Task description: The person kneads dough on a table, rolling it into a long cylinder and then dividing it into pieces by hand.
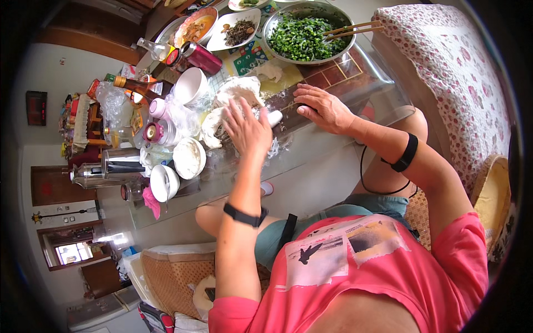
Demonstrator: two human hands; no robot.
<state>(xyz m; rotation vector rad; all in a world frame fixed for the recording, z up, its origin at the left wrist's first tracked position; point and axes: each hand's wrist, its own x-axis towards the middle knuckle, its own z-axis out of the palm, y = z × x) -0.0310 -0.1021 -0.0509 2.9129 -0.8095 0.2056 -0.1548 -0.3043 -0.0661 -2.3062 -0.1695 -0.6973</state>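
Note:
My left hand (248, 131), palm down with its fingers spread, is over pale dough (239, 91) on the glass-topped table (216, 175). A smooth white cylindrical piece (275, 118) shows beside its thumb; the rest of it is hidden. My right hand (325, 109) hovers at or just above the tabletop, farther right, with fingers slightly bent and nothing visible in it. Loose flour (273, 147) dusts the glass below the dough. A thin, flat scrap of dough (267, 71) lies beyond. Left of my left hand stands a white bowl of flour (189, 158).
A steel bowl of chopped greens (308, 39) with chopsticks (354, 30) stands at the far edge, beside a plate of dark food (239, 33). Left are a magenta flask (202, 57), a white bowl with a spoon (163, 183) and several bottles and jars. A floral-covered seat (449, 66) is right.

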